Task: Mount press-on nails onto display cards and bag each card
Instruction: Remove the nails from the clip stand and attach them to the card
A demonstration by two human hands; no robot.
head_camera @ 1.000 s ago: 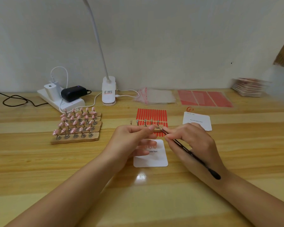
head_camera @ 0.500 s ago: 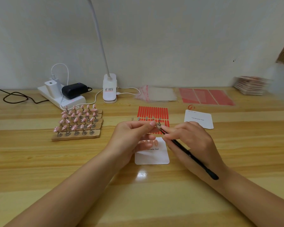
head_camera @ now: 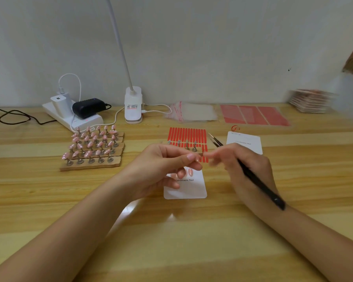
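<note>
Since the earlier pictures our right hand (head_camera: 247,167) has drawn back from the left hand (head_camera: 163,165), and the tweezers (head_camera: 251,176) now point up and away with nothing we can see in their tips. Our right fingers curl round the tweezers; the fingertips are blurred. Our left thumb and forefinger pinch the end of a strip (head_camera: 200,153) that carries four bare metal stands (head_camera: 186,145); whether a nail sits under the pinch we cannot tell. Beneath that hand lies the card (head_camera: 189,190), with two pink nails (head_camera: 190,171) showing near its top and perhaps more hidden by our fingers. We judge the risks so: a nail picked with tweezers could spring off and skitter across the table (head_camera: 49,210), our left fingers could smudge or shift the nails already stuck, and a nail set crooked would spoil the row. Counting: two cards, the second (head_camera: 245,142) blank to the right; five full strips (head_camera: 94,147) to the left, about five nails each; one sheet of red tabs (head_camera: 186,133); one pile of bags (head_camera: 194,112).
</note>
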